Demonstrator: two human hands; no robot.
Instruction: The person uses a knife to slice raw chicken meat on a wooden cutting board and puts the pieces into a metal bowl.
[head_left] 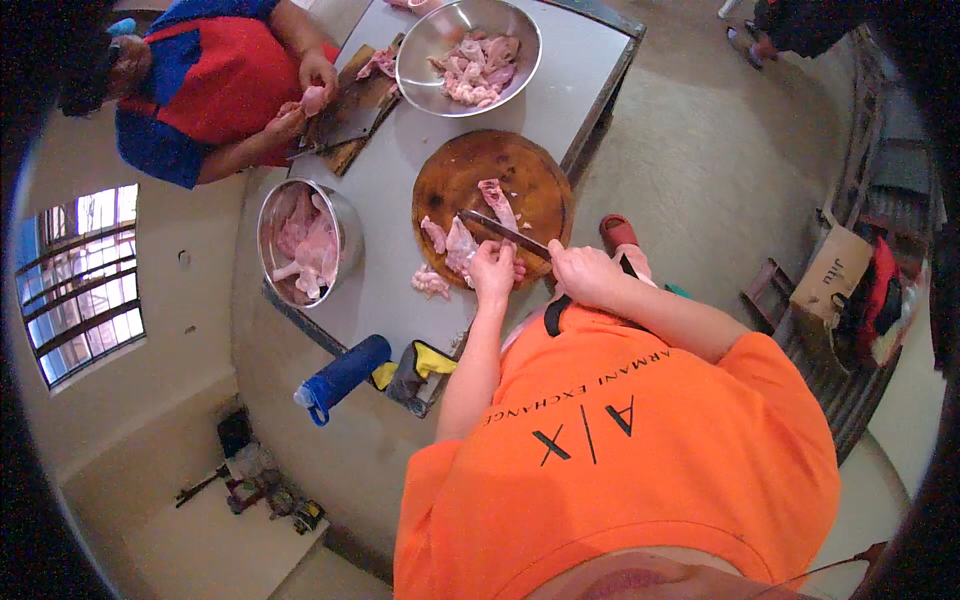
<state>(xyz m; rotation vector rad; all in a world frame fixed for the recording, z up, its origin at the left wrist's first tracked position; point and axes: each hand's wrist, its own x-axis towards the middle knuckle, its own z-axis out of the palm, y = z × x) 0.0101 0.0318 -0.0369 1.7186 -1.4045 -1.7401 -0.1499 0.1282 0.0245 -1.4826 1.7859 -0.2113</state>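
Observation:
A round wooden chopping board lies on the table, with pieces of raw chicken on it. My right hand grips the handle of a knife, whose blade points left across the board. The fingers of my left hand are closed on a raw chicken piece, right beside the blade. Just beyond the knife lies a long, reddish strip of chicken. A smaller chicken piece sits to the left, and pale scraps lie at the board's near left edge.
Steel bowls of raw chicken stand beyond the board and to its left. Across the table, a co-worker handles meat at another cutting board. A blue bottle and a yellow-grey cloth item are at the near-left edge.

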